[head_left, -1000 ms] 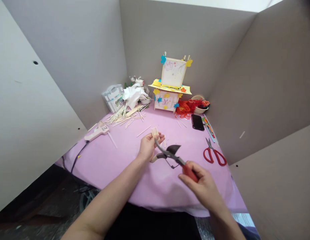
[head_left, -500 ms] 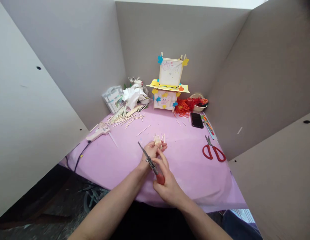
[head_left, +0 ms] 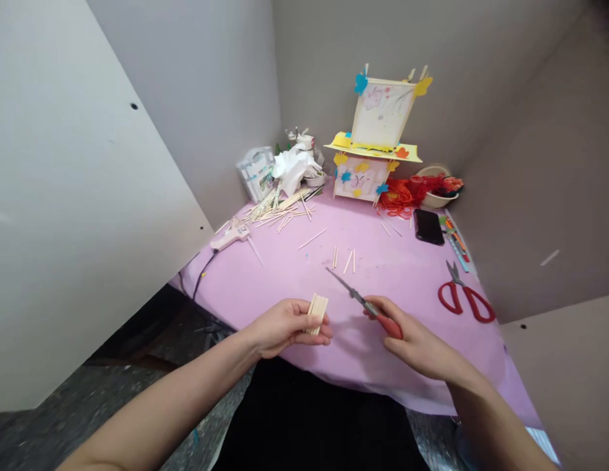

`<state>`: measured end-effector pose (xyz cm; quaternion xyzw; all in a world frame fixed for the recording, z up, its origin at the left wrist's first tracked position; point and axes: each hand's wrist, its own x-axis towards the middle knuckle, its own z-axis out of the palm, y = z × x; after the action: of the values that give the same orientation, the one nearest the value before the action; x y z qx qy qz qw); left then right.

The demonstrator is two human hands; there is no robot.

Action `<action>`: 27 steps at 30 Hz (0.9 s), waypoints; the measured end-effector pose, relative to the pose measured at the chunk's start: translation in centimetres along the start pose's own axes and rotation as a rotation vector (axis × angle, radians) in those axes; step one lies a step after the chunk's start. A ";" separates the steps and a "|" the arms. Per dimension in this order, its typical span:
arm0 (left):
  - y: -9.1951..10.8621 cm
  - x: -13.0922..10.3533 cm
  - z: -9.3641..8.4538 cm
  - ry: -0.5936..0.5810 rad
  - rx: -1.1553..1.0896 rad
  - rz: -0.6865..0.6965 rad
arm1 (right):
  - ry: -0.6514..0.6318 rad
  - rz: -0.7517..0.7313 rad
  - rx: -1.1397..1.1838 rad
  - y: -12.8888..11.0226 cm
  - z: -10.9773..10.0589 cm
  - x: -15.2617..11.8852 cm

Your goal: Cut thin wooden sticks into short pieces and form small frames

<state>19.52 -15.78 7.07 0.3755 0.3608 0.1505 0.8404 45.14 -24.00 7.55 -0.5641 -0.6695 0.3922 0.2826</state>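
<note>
My left hand [head_left: 289,327] is closed on a row of short wooden sticks [head_left: 316,313], pinched flat side by side under the thumb near the table's front edge. To its right, my right hand [head_left: 415,340] grips the red handle of long-nosed pliers [head_left: 363,302], whose jaws point up and to the left. The two hands are apart. Several short loose sticks [head_left: 350,261] lie on the purple cloth [head_left: 284,281] beyond the pliers' tip.
A glue gun [head_left: 231,235] and a pile of sticks [head_left: 284,209] lie left. At the back stands a decorated paper structure [head_left: 382,114]. Red string [head_left: 400,196], a black phone [head_left: 429,227] and red-handled scissors [head_left: 464,294] are right. Grey panels [head_left: 407,39] enclose the table.
My hands have moved apart: the right one went right with the pliers, the left one came nearer with the sticks. More short sticks on the cloth are now uncovered. The view has shifted.
</note>
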 end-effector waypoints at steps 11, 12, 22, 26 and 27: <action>-1.2 -4.2 -3.1 -0.207 0.206 -0.116 | -0.235 -0.158 -0.153 -1.1 2.4 -0.2; -1.2 -4.4 -3.4 -0.231 0.203 -0.126 | -0.249 -0.170 -0.155 -1.1 2.7 -0.2; -1.0 -5.4 -4.6 -0.367 0.201 -0.189 | -0.281 -0.258 -0.196 -2.1 4.3 0.1; -1.0 -5.5 -4.8 -0.397 0.194 -0.209 | -0.269 -0.280 -0.229 -1.9 4.7 0.0; -1.0 -5.5 -4.9 -0.402 0.187 -0.212 | -0.267 -0.281 -0.233 -1.8 4.8 -0.1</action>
<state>12.21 -16.75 6.79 0.4342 0.2360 -0.0507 0.8679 40.22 -25.16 6.55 -0.4371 -0.8137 0.3402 0.1762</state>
